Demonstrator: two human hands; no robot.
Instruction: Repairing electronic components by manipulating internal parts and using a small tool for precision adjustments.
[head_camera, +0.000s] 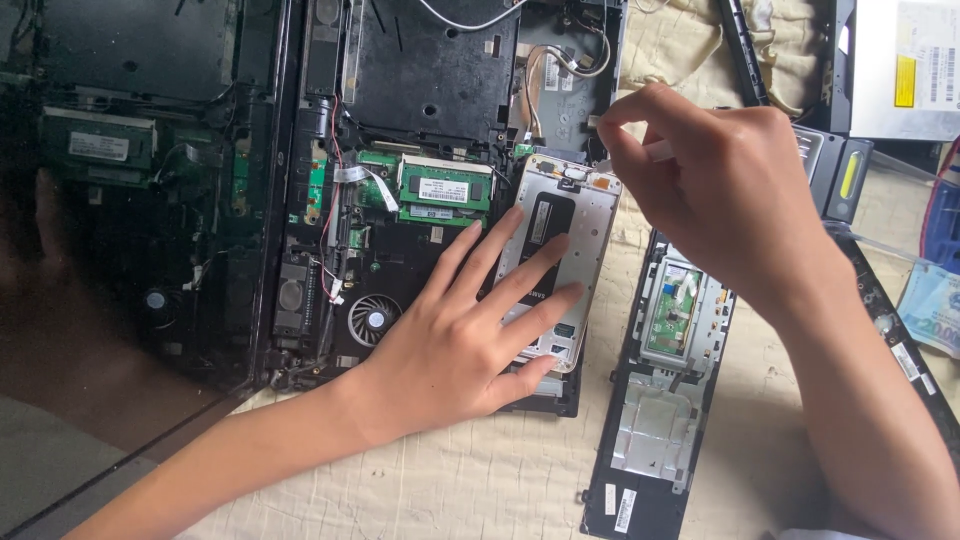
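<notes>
Silver opened phone (590, 215) under left hand (455, 345), atop laptop chassis (400, 150), palmrest panel (665, 400) beside

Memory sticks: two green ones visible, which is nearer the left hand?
The memory stick in the middle of the opened laptop, just above the left hand fingertips. The other stick sits far left, dim under glare.

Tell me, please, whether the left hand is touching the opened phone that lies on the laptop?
Touching. The head view shows the left hand lying flat on the opened phone, its fingers spread across the phone's back with no gap visible.
</notes>
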